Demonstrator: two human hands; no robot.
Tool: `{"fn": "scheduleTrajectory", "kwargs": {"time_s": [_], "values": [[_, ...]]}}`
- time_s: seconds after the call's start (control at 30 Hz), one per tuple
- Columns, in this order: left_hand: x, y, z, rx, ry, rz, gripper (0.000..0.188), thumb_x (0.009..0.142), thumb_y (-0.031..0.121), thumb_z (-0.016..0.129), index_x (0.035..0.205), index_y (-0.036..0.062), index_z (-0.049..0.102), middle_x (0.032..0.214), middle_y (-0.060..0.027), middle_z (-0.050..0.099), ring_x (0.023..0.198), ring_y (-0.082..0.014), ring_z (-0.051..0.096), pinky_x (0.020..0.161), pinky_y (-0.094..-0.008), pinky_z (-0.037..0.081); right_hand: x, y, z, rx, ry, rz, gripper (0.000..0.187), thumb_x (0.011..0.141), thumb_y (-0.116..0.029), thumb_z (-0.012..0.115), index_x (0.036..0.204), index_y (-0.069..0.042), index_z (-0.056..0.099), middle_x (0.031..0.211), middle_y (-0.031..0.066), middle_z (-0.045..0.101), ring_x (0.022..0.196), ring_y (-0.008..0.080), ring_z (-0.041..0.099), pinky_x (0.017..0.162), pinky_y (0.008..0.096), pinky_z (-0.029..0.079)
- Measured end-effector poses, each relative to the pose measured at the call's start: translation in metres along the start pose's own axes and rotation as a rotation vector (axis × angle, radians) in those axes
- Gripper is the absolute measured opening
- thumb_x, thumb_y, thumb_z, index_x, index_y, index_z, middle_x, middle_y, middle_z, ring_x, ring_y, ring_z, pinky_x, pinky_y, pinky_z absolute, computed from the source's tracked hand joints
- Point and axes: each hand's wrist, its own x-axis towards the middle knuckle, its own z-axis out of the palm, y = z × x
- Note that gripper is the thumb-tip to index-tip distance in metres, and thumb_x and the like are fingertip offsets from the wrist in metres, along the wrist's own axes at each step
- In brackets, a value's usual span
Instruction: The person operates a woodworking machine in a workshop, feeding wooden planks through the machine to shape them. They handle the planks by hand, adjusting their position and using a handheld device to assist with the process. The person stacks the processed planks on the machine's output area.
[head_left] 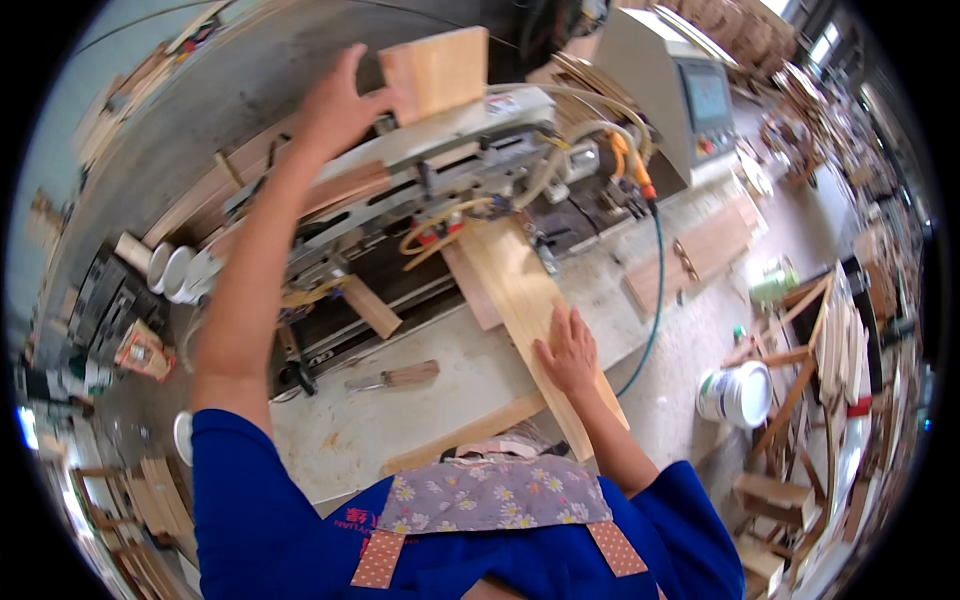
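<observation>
My left hand reaches far out over the woodworking machine's rail. Its thumb and fingers are spread beside the left edge of an upright wooden block; whether they touch it I cannot tell. My right hand lies flat, fingers stretched, on a long pale wooden board. That board slants from under the machine's clamps toward my body. Beneath it shows a shorter pinkish board. A flat-bladed tool with a wooden handle rests on the white worktop to the left.
An orange connector with a teal air hose runs down at the right. Beyond stands a control cabinet with a screen. Another board lies on the right worktop, a small wood strip at the machine. A white bucket stands right.
</observation>
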Motion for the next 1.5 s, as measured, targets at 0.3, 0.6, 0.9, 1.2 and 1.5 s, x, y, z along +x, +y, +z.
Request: {"fn": "scheduleTrajectory", "kwargs": {"time_s": [0.3, 0.6, 0.9, 1.2, 1.5], "values": [[0.122, -0.021, 0.062, -0.227, -0.420, -0.165, 0.060, 0.078, 0.040, 0.070, 0.123, 0.0044, 0.051, 0.107, -0.0122, 0.060, 0.090, -0.0149, 0.056, 0.073, -0.0293, 0.047, 0.125, 0.086, 0.008, 1.015, 0.372, 0.468, 0.090, 0.082, -0.031, 0.064, 0.146, 0.005, 0.011, 0.152, 0.0210, 0.018, 0.141, 0.0300, 0.019, 0.113, 0.0349, 0.017], [0.128, -0.028, 0.073, -0.198, -0.511, -0.064, 0.027, 0.081, 0.028, 0.066, 0.076, 0.0041, 0.057, 0.057, 0.0024, 0.043, 0.047, -0.0070, 0.040, 0.036, -0.0251, 0.030, 0.226, 0.132, -0.025, 1.154, 0.474, 0.538, 0.065, 0.076, -0.019, 0.065, 0.132, 0.005, 0.042, 0.123, 0.0133, 0.055, 0.116, 0.0233, 0.049, 0.098, 0.0283, 0.033], [0.137, -0.020, 0.053, -0.138, -0.426, 0.008, 0.030, 0.083, 0.029, 0.064, 0.075, 0.0018, 0.055, 0.055, 0.0012, 0.044, 0.045, -0.0086, 0.046, 0.036, -0.0254, 0.039, 0.244, 0.126, -0.017, 1.153, 0.608, 0.669, 0.055, 0.075, -0.017, 0.066, 0.123, 0.004, 0.048, 0.110, 0.0087, 0.058, 0.103, 0.0196, 0.052, 0.092, 0.0298, 0.036], [0.094, 0.071, -0.088, 0.167, -0.086, 0.238, 0.035, 0.086, 0.034, 0.061, 0.102, 0.0031, 0.062, 0.061, -0.0011, 0.052, 0.048, -0.0089, 0.047, 0.042, -0.0239, 0.040, 0.224, 0.030, -0.106, 1.688, -0.012, 0.441, 0.063, 0.090, -0.048, 0.054, 0.126, 0.003, 0.044, 0.119, 0.0169, 0.054, 0.109, 0.0262, 0.054, 0.087, 0.0368, 0.046], [-0.031, 0.117, -0.067, -0.083, 0.463, 0.739, 0.030, 0.080, 0.010, 0.069, 0.108, 0.0037, 0.062, 0.091, -0.0095, 0.067, 0.076, -0.0186, 0.067, 0.064, -0.0283, 0.055, 0.210, -0.119, -0.210, 2.208, -0.295, 0.164, 0.051, 0.090, -0.025, 0.053, 0.131, 0.004, 0.040, 0.124, 0.0187, 0.055, 0.116, 0.0296, 0.053, 0.099, 0.0434, 0.043]]}}
